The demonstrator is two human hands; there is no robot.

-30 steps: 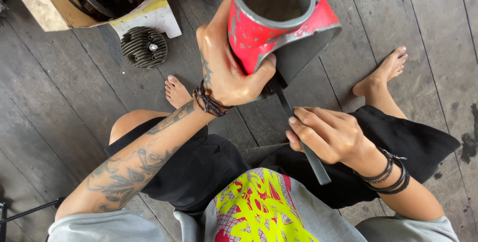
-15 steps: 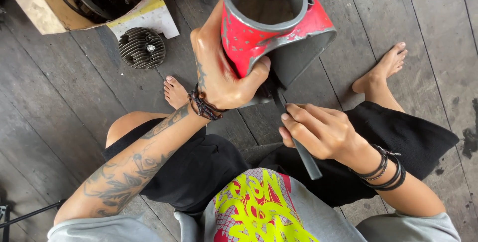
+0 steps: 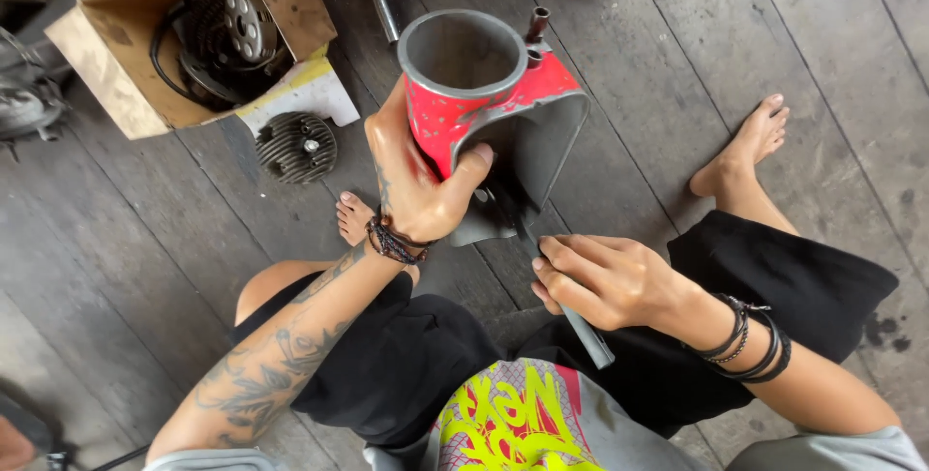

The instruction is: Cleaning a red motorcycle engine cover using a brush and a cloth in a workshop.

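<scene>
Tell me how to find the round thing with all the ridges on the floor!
Start at the open cardboard box on the dark wooden floor. Just below its pale flap lies a round dark metal part covered in thin fins. Unlike the red and grey tube in the left hand, nobody touches it.

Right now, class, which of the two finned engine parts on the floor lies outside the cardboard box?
The round finned cylinder head, lying bare on the planks beside the box; the other finned part sits inside it.

Soft even daylight, faint shadows, sharp focus, slight wide-angle edge stretch.
</scene>
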